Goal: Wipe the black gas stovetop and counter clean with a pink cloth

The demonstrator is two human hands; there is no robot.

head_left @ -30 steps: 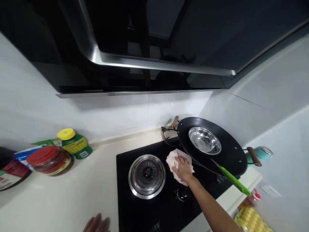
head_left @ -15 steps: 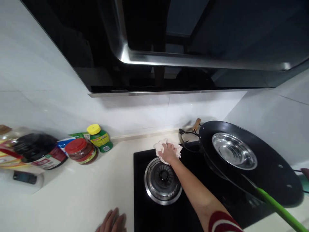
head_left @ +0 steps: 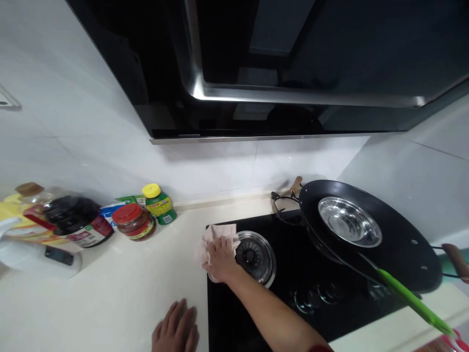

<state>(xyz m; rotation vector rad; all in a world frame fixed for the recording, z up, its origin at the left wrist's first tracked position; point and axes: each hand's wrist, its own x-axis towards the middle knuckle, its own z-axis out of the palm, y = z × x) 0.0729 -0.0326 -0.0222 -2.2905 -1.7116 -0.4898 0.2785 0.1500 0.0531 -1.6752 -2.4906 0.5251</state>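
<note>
My right hand presses a pale pinkish cloth onto the left edge of the black gas hob. The cloth is crumpled, and part of it hangs over onto the counter. Just right of it is the round metal burner, partly covered by the hand and forearm. My left hand rests palm down on the white counter, fingers apart and holding nothing, left of the hob.
A large black wok stands on the right burner, holding a steel bowl and a green-handled utensil. At the left are a red-lidded jar, a green bottle and a dark jar. A range hood overhangs everything.
My right hand has swept the cloth from behind the burner leftward and nearer, to the hob's left edge. The view has shifted slightly left; my left hand stays on the counter.
</note>
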